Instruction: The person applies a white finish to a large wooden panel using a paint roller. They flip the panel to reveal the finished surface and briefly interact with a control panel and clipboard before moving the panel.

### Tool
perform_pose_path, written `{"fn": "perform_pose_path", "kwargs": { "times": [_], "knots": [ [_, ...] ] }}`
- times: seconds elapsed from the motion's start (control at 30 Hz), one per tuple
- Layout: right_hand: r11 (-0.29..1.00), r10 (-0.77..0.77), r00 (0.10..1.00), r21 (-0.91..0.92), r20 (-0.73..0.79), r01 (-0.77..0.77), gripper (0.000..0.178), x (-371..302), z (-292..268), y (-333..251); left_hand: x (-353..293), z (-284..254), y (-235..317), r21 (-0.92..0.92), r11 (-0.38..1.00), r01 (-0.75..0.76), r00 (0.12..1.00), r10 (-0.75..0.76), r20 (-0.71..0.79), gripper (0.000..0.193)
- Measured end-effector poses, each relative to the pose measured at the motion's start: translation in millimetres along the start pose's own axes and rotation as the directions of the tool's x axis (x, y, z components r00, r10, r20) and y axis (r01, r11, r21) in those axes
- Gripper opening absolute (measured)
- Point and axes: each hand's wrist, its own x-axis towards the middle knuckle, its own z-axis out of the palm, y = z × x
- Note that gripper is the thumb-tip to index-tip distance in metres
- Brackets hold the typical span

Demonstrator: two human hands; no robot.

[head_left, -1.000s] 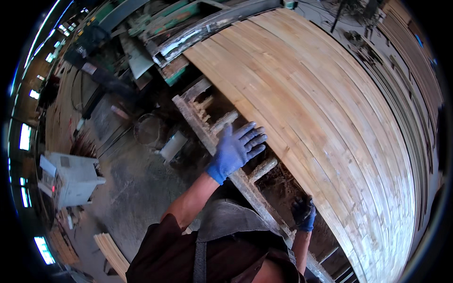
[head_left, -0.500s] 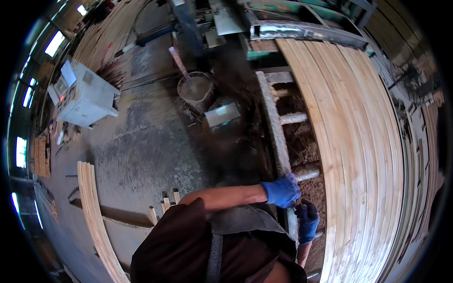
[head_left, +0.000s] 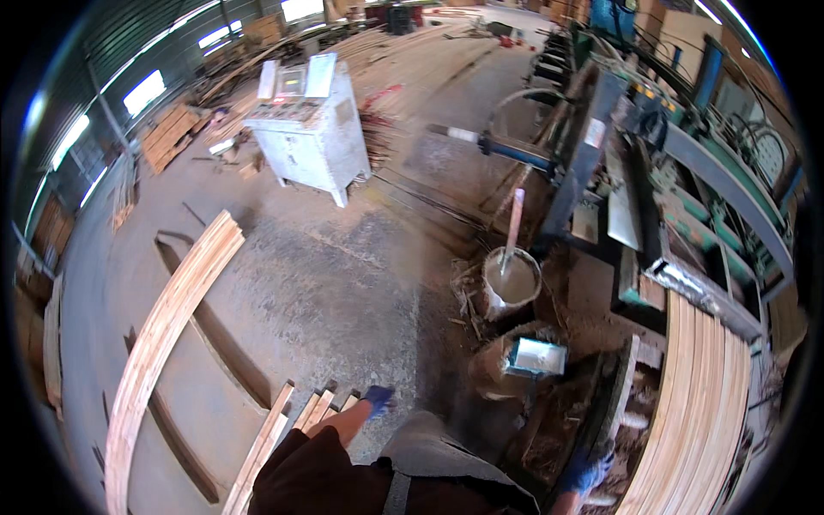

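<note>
My left hand (head_left: 378, 400), in a blue glove, hangs low beside the ends of several pale wood strips (head_left: 319, 407); motion smears its fingers, and I see nothing held in it. My right hand (head_left: 589, 472), also gloved in blue, is at the metal rail (head_left: 620, 396) of a roller frame. Whether it touches or grips that rail I cannot tell, as the fingers are blurred. To the right of this hand, long pale boards (head_left: 699, 403) lie side by side over the rollers (head_left: 634, 421).
A bucket with a stick in it (head_left: 512, 279) stands ahead, with a small light-topped box (head_left: 536, 357) nearer. At left, a stack of long boards (head_left: 172, 343) rests on dark floor rails (head_left: 227, 365). Farther off are a white control cabinet (head_left: 311, 129) and green machinery (head_left: 712, 227).
My view has swung left. My hands were close together at the rail; my left hand has moved away to the left by the wood strips, while my right remains near the rail.
</note>
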Motion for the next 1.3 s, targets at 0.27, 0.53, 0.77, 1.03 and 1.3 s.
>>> {"fn": "perform_pose_path", "kwargs": {
  "times": [0.27, 0.53, 0.77, 1.03, 1.3],
  "knots": [
    [0.985, -0.032, 0.99, -0.165, 0.139, 0.055, 0.078, 3, -1, 9, -3, -152, -56, 0.23, 0.957, 0.175, 0.979, -0.145, -0.142, 0.047],
    [0.912, -0.403, 0.814, 0.261, 0.417, 0.318, 0.047, 35, -36, -69, 3, -13, -28, 0.351, 0.886, -0.304, 0.921, 0.178, 0.348, 0.042],
    [0.43, -0.862, 0.083, 0.634, 0.5, 0.643, 0.034, 26, 151, -30, -39, -10, 37, 0.106, 0.959, -0.264, 0.94, 0.232, 0.249, 0.037],
    [0.637, -0.765, 0.193, 0.677, 0.615, 0.369, 0.049, 15, 183, -12, -91, -74, -68, 0.115, 0.99, 0.076, 0.996, -0.071, -0.046, 0.048],
    [0.283, -0.919, -0.052, 0.747, 0.39, 0.602, 0.03, 26, 200, -50, -134, -43, -90, 0.074, 0.983, 0.17, 0.982, -0.163, -0.094, 0.049]
  ]
}}
